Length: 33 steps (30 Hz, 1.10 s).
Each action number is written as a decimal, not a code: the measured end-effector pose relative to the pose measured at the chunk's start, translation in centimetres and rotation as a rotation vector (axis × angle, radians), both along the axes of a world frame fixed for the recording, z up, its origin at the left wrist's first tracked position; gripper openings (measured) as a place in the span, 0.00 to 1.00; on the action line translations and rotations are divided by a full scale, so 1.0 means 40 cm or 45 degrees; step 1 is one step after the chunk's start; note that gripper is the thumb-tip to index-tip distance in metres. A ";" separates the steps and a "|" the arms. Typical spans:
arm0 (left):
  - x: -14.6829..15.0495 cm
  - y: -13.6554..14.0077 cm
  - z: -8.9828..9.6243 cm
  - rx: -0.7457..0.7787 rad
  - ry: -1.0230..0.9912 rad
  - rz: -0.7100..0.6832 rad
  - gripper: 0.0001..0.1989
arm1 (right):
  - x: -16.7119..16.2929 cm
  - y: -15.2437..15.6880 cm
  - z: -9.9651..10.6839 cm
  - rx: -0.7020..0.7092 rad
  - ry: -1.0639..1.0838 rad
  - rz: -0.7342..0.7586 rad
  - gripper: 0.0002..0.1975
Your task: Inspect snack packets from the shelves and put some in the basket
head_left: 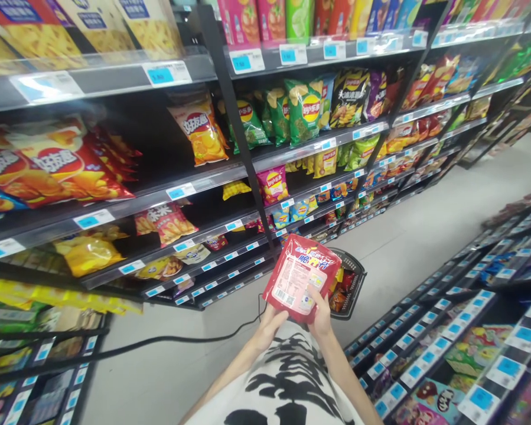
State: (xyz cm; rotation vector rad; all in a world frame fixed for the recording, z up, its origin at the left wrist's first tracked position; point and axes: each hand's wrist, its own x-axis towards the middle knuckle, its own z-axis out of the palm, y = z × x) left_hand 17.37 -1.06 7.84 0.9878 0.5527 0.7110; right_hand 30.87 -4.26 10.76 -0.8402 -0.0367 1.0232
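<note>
Indoors, shelves point(114, 84) flank floor point(407, 236) below the red packet point(300, 274).

Left hand point(272, 324), right hand point(321, 313), apparently curled

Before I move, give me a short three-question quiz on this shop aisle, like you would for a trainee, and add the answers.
1. True or false: the left grip and the right grip both touch the red bag.
2. What colour is the basket that the red bag partly hides?
A) White
B) Black
C) Blue
3. Fill the gap: the pink Lay's bag sits on a shelf ____ the one with the green Lay's bags.

Key: 1. True. 2. B. 3. Below.
</note>
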 end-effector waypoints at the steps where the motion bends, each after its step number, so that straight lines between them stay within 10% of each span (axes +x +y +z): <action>1: 0.003 0.001 0.001 0.012 -0.002 -0.005 0.29 | 0.001 0.001 0.000 -0.004 0.003 -0.001 0.32; 24: 0.053 0.008 0.066 -0.272 -0.019 0.335 0.34 | 0.001 0.008 -0.012 -0.084 -0.020 -0.056 0.39; 33: 0.032 0.021 0.069 -0.488 -0.169 0.363 0.31 | 0.013 0.001 -0.061 -0.012 0.161 0.269 0.38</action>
